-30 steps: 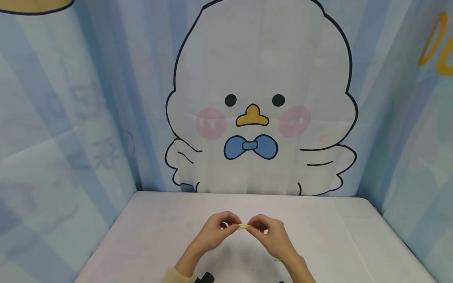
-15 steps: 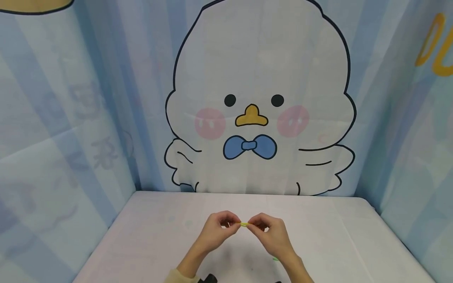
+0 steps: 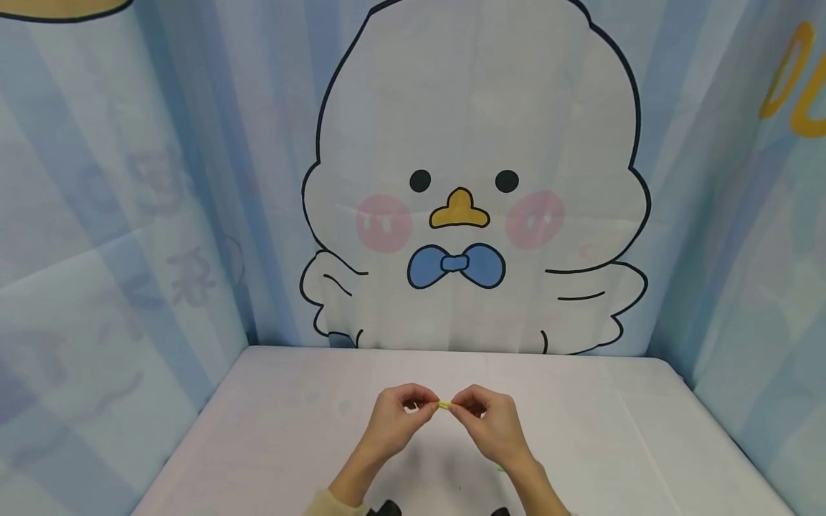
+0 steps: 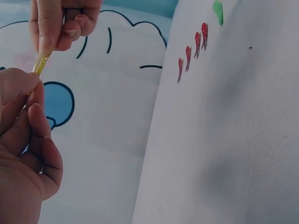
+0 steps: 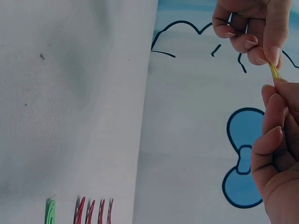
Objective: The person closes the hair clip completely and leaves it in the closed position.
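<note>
Both hands meet in the air over the white table, thumbs and fingertips close together. Between them is a small yellow hair clip [image 3: 444, 405], mostly covered by the fingers. My left hand [image 3: 400, 421] pinches one end of it. The other end is pinched by my right hand [image 3: 493, 423]. In the left wrist view the yellow clip [image 4: 40, 64] runs slantwise between the two thumbs. From the right wrist the clip [image 5: 274, 71] shows as a thin strip, its ends hidden in the fingers.
A green hair clip [image 5: 51, 212] lies on the table [image 3: 310, 430], with several red hair clips [image 4: 197, 44] in a row beside it. In the head view my right forearm covers the red ones. A printed cartoon curtain [image 3: 464, 308] stands behind the table.
The yellow clip showed two separated strips a second ago and now looks like one narrow strip. My hands have shifted slightly up in view, still gripping its ends.
</note>
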A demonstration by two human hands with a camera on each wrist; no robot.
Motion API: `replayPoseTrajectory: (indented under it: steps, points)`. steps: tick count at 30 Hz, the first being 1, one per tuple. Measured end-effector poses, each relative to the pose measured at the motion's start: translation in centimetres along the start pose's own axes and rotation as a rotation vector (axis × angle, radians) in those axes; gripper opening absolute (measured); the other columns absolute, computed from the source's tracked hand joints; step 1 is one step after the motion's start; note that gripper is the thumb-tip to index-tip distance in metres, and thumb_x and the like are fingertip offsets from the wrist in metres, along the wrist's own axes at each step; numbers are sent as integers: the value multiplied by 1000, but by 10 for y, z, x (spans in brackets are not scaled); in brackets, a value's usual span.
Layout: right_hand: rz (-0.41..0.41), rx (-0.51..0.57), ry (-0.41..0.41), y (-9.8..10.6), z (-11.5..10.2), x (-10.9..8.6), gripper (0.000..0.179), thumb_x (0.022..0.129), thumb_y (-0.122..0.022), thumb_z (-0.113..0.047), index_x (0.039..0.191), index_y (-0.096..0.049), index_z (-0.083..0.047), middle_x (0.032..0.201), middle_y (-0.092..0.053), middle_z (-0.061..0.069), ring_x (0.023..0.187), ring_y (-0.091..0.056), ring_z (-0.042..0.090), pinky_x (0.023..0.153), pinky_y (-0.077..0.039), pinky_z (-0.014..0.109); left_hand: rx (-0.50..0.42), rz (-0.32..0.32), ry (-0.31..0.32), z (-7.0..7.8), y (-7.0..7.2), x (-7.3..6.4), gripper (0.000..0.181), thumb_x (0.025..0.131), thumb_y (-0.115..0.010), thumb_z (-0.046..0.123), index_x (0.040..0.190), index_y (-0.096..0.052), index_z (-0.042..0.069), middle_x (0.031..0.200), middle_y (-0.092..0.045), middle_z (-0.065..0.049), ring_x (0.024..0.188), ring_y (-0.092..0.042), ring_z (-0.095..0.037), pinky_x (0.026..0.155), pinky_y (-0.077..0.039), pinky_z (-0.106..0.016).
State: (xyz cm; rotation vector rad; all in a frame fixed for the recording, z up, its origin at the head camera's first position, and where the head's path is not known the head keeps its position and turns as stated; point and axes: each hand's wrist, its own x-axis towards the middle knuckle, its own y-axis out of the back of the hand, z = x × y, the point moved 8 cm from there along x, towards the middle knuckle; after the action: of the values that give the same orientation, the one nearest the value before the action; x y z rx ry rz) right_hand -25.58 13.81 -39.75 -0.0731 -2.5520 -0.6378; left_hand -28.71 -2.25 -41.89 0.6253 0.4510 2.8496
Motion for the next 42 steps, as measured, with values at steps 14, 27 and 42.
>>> replayPoseTrajectory:
  steps: [14,27,42]
  points:
    - [27,-211,175,0,-9,-2,21,77,-84,5,86,-72,-10,76,-65,-11,67,-56,2,62,-52,27,28,18,33,-5,-5,1,5,86,-76,3,87,-74,8,76,-65,7,72,-57,-9,70,-47,-27]
    - [12,-433,365,-1,-14,-11,27,71,-88,0,87,-71,-13,79,-63,-11,71,-56,4,63,-50,23,24,-70,4,-8,-6,1,11,87,-77,12,97,-74,10,86,-69,7,79,-61,-10,74,-45,-31]
    - [-30,-411,298,31,6,-25,29,72,-87,0,86,-71,-18,85,-63,-14,73,-56,5,59,-50,23,56,-99,83,-20,20,-7,23,92,-75,23,112,-69,13,99,-68,6,94,-60,-18,79,-46,-34]
